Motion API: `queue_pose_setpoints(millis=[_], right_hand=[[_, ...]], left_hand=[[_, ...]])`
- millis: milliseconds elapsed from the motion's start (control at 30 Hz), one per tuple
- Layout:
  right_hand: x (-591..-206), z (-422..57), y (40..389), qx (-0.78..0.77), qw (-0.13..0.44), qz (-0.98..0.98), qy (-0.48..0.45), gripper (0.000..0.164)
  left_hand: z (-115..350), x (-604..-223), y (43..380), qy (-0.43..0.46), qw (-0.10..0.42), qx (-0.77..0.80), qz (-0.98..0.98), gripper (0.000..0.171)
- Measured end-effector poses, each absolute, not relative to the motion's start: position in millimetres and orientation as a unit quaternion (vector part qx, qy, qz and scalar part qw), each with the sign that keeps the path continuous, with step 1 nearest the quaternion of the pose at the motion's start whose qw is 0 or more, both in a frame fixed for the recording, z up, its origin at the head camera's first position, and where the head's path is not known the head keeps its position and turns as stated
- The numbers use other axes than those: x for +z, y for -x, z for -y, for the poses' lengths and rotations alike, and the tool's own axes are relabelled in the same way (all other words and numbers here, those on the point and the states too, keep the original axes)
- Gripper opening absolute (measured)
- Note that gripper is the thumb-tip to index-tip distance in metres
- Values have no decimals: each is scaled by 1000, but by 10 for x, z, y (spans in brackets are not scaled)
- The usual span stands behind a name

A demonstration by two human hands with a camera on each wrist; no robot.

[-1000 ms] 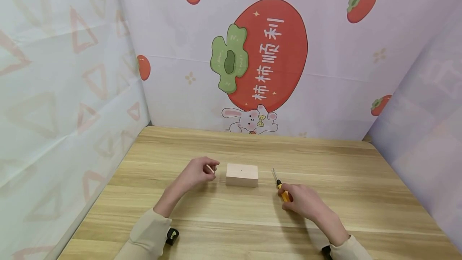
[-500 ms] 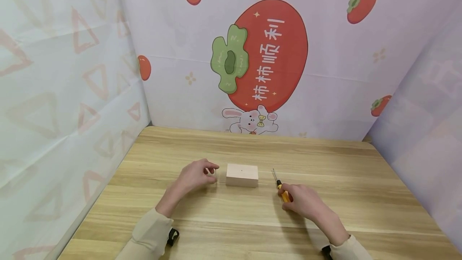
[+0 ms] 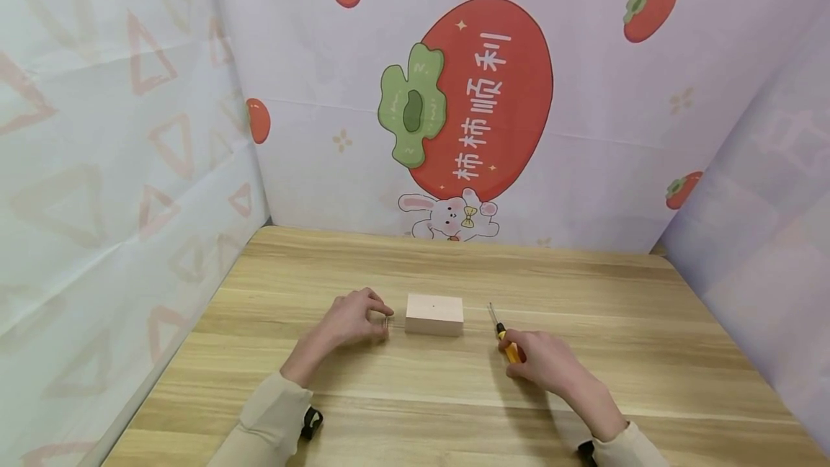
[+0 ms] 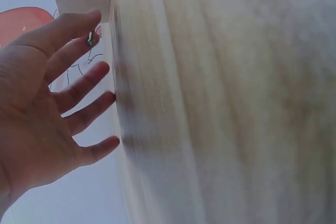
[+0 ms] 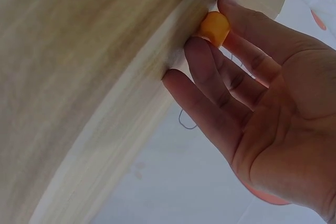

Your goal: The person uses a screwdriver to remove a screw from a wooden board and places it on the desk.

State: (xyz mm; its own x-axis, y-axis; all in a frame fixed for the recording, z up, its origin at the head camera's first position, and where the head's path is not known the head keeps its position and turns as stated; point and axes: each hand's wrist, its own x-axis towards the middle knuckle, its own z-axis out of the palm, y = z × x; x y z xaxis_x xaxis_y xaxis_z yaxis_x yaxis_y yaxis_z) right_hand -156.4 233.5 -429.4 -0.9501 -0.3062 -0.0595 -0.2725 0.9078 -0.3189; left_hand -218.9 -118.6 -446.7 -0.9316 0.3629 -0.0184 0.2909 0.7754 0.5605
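My left hand (image 3: 350, 319) is just left of a pale wooden block (image 3: 434, 314), close over the table. Between its thumb and index finger it pinches a small metal screw (image 4: 90, 38); the other fingers are spread. On the block's top face a small dark hole shows. My right hand (image 3: 541, 359), to the right of the block, grips a screwdriver (image 3: 512, 352) by its yellow-orange handle. The screwdriver lies low over the table with its metal shaft pointing away and slightly left. In the right wrist view the rounded handle end (image 5: 215, 28) shows between thumb and fingers.
Both hands work over a wood-grain table (image 3: 415, 409). A printed cloth backdrop (image 3: 603, 114) stands along its far edge, and more cloth hangs at the left (image 3: 130, 164) and right sides. Black straps sit at both wrists.
My left hand has lowered slightly toward the table, and the screw between its fingertips has turned from slanted to upright. The right hand, screwdriver and block stay in place.
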Motion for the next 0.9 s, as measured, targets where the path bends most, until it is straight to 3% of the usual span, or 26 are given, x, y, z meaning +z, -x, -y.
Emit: queue_pose_setpoints(millis=[233,600,900], right_hand=[[-4290,-2414,1592,-171,70,-969,164,32],[-4318,-2593,1697,-213,125,-948,202,33],[-4265,-2569,1637,-119,88,-965,216,51]], left_hand=[[1198,-4461,2176,-221,68,267,-936,35],[1168,-4431,2150,-211,73,260,-939,35],[1156,-4403,2153,-208,93,265,-937,38]])
